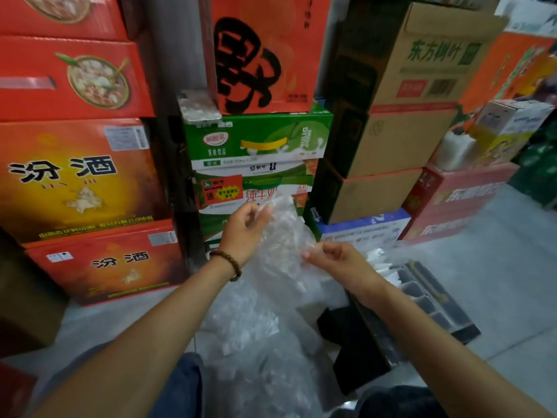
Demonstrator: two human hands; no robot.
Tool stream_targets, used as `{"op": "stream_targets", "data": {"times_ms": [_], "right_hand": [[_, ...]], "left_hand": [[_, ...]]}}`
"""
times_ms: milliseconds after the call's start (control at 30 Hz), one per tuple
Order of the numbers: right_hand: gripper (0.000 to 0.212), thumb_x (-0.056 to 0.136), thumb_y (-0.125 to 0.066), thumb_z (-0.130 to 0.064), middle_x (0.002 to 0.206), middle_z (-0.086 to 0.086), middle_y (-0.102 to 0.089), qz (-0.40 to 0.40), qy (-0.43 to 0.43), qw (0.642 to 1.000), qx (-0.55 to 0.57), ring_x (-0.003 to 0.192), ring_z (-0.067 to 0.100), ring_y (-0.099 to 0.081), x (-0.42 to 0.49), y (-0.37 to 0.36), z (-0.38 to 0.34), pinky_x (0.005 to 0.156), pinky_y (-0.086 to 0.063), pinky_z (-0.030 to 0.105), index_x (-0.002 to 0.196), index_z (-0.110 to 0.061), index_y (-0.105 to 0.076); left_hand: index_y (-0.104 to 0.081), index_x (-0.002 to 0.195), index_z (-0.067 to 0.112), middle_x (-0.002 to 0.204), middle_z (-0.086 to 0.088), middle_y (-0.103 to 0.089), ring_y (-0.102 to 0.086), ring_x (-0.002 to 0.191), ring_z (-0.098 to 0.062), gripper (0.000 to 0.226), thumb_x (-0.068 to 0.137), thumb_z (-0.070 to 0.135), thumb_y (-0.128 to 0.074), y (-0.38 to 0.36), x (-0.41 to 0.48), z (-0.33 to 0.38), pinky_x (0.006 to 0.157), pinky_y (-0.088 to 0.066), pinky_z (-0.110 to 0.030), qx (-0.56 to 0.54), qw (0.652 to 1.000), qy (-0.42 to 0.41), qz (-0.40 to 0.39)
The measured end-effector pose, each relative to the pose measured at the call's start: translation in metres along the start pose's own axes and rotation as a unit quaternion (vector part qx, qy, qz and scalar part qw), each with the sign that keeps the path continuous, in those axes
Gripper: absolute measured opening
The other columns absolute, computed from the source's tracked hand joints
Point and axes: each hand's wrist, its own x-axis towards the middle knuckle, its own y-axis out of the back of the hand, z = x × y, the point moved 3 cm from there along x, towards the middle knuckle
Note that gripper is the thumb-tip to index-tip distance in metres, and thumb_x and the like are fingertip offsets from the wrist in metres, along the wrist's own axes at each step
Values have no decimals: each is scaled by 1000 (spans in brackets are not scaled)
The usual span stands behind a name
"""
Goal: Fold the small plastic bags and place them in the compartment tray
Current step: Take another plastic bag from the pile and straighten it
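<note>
The left hand [245, 227] and right hand [340, 260] each pinch one bag [286, 233], held up just left of the tray [428, 297]. Best to pull it taut and flat first, then match the edges before creasing.

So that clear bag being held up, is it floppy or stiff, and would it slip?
Probably floppy: the clear bag crumples and sags between the left hand and right hand, which pinch it. Likely very light, since fingertip pinches hold it. Its glossy film may be slippery.
</note>
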Motion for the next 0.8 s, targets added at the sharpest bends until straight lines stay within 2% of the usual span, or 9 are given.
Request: {"op": "stream_targets", "data": {"times_ms": [67,133,167,233,333,500,600,667,800], "right_hand": [[11,90,-66,-12,66,-8,-68,33,34,999,-14,63,1,-62,1,2,-7,65,-48,12,80,-10,-68],[9,90,-65,-10,62,-10,-66,34,54,998,-28,58,0,-60,1,3,-13,63,-48,12,82,-8,-68],[9,90,-65,-10,63,-9,-65,27,62,997,-34,58,0,-60,1,4,-15,62,-49,13,84,-4,-68],[16,91,-64,-10,67,-3,-65,25,66,997,-21,59,3,-60,0,8,-18,61,-50,15,90,6,-67],[24,90,-66,-14,66,3,-58,49,64,997,0,55,7,-54,-1,21,-26,56,-50,18,91,10,-66],[28,92,-63,-21,46,-5,-38,68,64,996,-4,41,5,-31,-4,35,-33,45,-29,15,70,-5,-59],[32,92,-63,-26,45,-8,-33,65,51,996,-13,42,5,-26,-6,39,-36,43,-25,14,64,-13,-54],[35,90,-62,-30,46,-10,-30,58,43,997,-3,43,6,-23,-7,46,-39,42,-24,13,62,-15,-47],[42,85,-62,-38,49,-9,-23,39,32,998,22,45,8,-18,-7,57,-42,46,-19,18,53,-23,-39]], "left_hand": [[-53,89,0,77,-3,-62,-57,67,-9,32,91,32,-59,4,2,-3,66,-45,-20,-19,999,44,-15],[-57,102,-3,87,-9,-64,-60,77,-17,43,87,37,-62,5,5,-4,71,-51,-31,-21,997,64,-38],[-60,102,-3,87,-11,-63,-60,77,-19,43,87,37,-63,5,5,-2,69,-52,-29,-22,997,59,-45],[-60,87,-6,75,-12,-55,-56,66,-10,40,89,33,-62,3,4,5,58,-49,-18,-36,998,41,-30],[-51,66,9,56,0,-42,-45,45,3,34,92,29,-58,4,6,8,51,-43,-12,-77,995,52,37],[-63,78,16,66,2,-54,-51,56,-5,27,98,28,-48,5,10,7,55,-45,-16,-136,984,79,84],[-62,77,14,60,-1,-46,-46,53,-11,32,99,31,-47,9,13,7,54,-41,-22,-139,984,68,91],[-63,80,12,65,-6,-48,-46,60,-15,35,99,37,-46,16,16,8,58,-38,-23,-114,988,52,91],[-57,70,22,52,3,-36,-34,42,-1,35,100,33,-43,21,13,21,43,-28,-14,-36,996,-12,82]]}}
